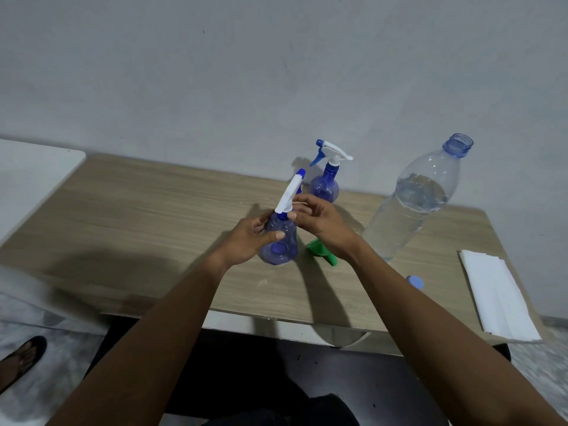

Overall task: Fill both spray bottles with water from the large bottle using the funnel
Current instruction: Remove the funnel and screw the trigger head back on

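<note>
My left hand (250,238) grips the body of a blue spray bottle (281,244), which stands on the wooden table (147,222). Its white spray head (290,195) sits on the neck, and my right hand (319,219) pinches the base of that head with thumb and fingers. A second blue spray bottle (325,182) with a white trigger stands behind, near the wall. The green funnel (322,252) lies on its side under my right wrist. The large clear bottle (412,204) stands uncapped to the right, about two-thirds full of water.
The large bottle's blue cap (415,282) lies by the table's front edge under my right forearm. A folded white paper towel (498,296) rests at the right end. A white surface (33,176) adjoins the table on the left. A sandalled foot (21,361) shows lower left.
</note>
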Demonstrator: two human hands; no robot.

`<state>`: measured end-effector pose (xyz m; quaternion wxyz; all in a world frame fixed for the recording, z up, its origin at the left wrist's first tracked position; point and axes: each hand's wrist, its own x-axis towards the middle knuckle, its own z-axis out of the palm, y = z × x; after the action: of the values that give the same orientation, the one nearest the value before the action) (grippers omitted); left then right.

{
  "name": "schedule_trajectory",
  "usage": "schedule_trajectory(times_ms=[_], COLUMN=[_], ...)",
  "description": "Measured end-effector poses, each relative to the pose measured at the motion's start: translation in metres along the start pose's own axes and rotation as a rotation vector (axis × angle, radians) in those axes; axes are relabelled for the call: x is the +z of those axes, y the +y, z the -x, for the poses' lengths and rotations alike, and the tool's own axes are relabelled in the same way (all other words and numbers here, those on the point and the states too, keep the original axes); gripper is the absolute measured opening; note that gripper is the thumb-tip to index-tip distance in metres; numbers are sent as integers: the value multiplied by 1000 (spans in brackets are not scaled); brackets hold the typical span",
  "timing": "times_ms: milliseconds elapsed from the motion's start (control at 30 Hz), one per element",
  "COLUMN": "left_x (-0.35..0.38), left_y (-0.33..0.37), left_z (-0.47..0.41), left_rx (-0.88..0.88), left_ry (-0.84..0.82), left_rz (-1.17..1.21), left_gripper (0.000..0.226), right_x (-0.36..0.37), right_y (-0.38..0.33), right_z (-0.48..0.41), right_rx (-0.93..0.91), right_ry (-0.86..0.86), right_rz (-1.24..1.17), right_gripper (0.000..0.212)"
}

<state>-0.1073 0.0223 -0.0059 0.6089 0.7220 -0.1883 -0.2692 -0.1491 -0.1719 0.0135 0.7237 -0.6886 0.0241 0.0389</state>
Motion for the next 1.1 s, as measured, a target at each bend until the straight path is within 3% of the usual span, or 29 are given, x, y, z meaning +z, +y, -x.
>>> schedule_trajectory(times_ms=[200, 333, 567, 733, 933, 1100], left_x=[2, 1, 0, -2, 0, -1], left_y=[2, 1, 2, 3, 4, 6], left_z=[0, 0, 0, 1, 2, 2], left_rx=[-8, -13, 6, -21, -28, -25], left_ry=[11, 9, 2, -17, -9, -22], left_rz=[-2, -12, -11, 5, -6, -3], left_gripper=[52, 52, 54, 54, 53, 52], right_x=[-3, 4, 13, 2, -3, -3], right_y=[-3, -4, 3, 1, -2, -4], right_z=[-6, -7, -6, 2, -2, -5], right_rx=[-14, -28, -96, -58, -20, -12], right_ry=[-78, 30, 120, 31, -37, -63], right_rz=[160, 149, 145, 69, 155, 228], right_gripper=[30, 23, 35, 16, 35, 31])
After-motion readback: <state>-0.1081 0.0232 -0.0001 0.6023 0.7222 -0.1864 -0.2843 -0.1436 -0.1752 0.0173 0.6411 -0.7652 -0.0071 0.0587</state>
